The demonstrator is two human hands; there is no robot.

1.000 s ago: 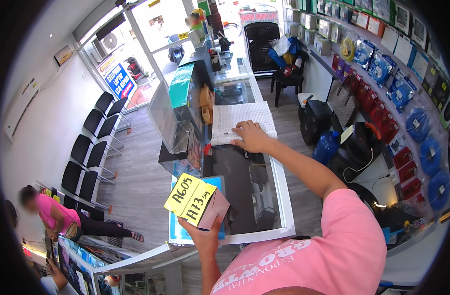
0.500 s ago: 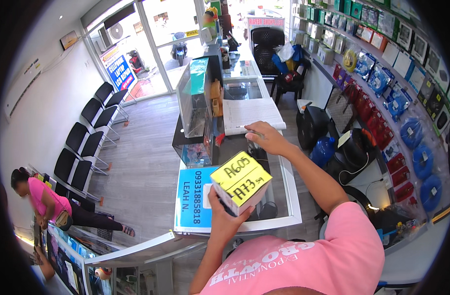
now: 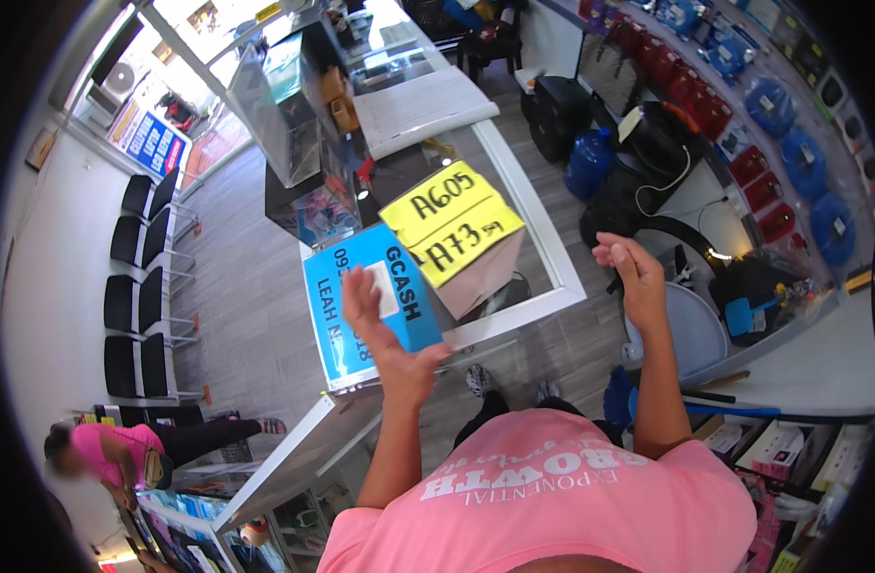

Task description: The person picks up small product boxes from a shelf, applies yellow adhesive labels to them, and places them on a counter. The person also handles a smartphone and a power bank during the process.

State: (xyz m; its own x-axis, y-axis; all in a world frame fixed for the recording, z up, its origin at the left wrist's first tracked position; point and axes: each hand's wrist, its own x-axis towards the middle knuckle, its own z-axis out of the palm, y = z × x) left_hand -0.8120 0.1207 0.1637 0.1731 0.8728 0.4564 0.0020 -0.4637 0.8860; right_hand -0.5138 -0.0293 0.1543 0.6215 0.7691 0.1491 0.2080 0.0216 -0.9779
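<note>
Grey flr [image 3: 232, 277], blk chairs [image 3: 120, 294] (lined up), wht wall [image 3: 55, 306], bright window [image 3: 199, 81].

Yellow-topped cubic box [image 3: 457, 234] is on the near end of the white-framed glass bench [image 3: 552, 298], with a flat blue rectangular sign [image 3: 414, 310] lying just left of it. Farther along past the box there's a wide white paper notebook [image 3: 423, 113], and left of that a clear boxy plastic case [image 3: 289, 148]. Black metal-legged chairs [image 3: 122, 296] line the left side, well apart from the bench. Round blue plastic bottle [image 3: 587, 164] is off right. As for hands, left hand [image 3: 390, 349] is over the sign, right hand [image 3: 633, 282] out past the bench's right corner.
</note>
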